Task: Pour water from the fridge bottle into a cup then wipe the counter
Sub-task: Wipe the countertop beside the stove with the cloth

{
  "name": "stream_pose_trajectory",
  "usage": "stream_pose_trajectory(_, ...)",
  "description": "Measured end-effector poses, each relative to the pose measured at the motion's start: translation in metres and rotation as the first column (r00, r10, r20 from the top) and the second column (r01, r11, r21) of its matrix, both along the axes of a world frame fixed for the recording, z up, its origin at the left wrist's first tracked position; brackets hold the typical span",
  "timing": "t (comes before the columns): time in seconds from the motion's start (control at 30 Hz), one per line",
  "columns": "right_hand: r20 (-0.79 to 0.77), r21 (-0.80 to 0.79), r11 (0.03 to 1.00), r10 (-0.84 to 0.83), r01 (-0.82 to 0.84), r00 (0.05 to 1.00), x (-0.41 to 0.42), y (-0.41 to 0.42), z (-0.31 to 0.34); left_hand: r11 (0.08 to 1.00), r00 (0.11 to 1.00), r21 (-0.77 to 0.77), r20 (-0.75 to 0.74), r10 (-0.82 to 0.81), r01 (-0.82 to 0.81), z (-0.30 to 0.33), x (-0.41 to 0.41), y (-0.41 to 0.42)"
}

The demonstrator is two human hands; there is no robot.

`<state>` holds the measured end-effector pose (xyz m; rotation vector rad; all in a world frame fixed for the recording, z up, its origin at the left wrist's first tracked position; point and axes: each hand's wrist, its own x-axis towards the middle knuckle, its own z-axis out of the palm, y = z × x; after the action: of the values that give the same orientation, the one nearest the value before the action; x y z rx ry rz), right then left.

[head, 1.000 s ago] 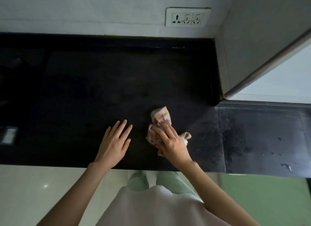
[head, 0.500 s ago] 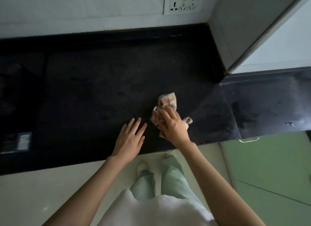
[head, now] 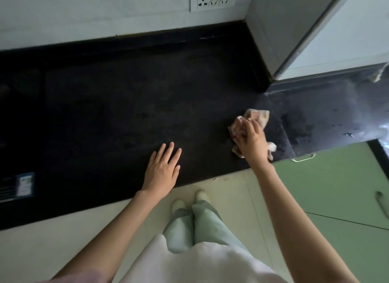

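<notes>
The right hand (head: pixel 252 142) grips a crumpled, pinkish patterned cloth (head: pixel 257 118) and has slid it rightward along the dark polished stone table (head: pixel 126 105), from beside the left hand toward the seam near the table's front edge. The left hand (head: pixel 163 169) stays flat, fingers straight, resting on the table. Judging by this, wiping is under way; neither bottle nor cup is visible.
</notes>
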<state>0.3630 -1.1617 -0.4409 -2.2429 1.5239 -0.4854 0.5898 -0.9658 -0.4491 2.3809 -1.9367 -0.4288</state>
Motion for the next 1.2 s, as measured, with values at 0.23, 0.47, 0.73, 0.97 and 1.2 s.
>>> stream_pose_trajectory(0.23,0.013,0.05,0.937,0.345,-0.346,0.938,0.029,0.1,0.004,0.999,1.0,-0.052,-0.01,-0.003,0.002,-0.005,0.001,0.002)
stream_pose_trajectory(0.47,-0.007,0.057,0.998,-0.009,0.009,1.0,-0.028,0.042,0.011,0.999,1.0,-0.05,0.0,-0.001,0.001,-0.006,0.001,0.003)
stream_pose_trajectory(0.73,-0.044,0.034,0.944,0.328,-0.327,0.944,0.102,0.022,0.0,1.0,1.0,0.024,0.019,-0.016,0.015,-0.003,0.001,0.002)
stream_pose_trajectory(0.97,-0.015,-0.053,0.869,0.491,-0.491,0.871,0.041,0.053,0.003,1.0,0.999,0.014,-0.039,0.019,-0.018,-0.002,-0.002,0.002)
stream_pose_trajectory(1.2,-0.012,0.05,0.963,0.265,-0.264,0.964,0.095,-0.053,0.004,0.998,0.998,0.057,-0.048,0.044,-0.041,0.002,-0.004,0.001)
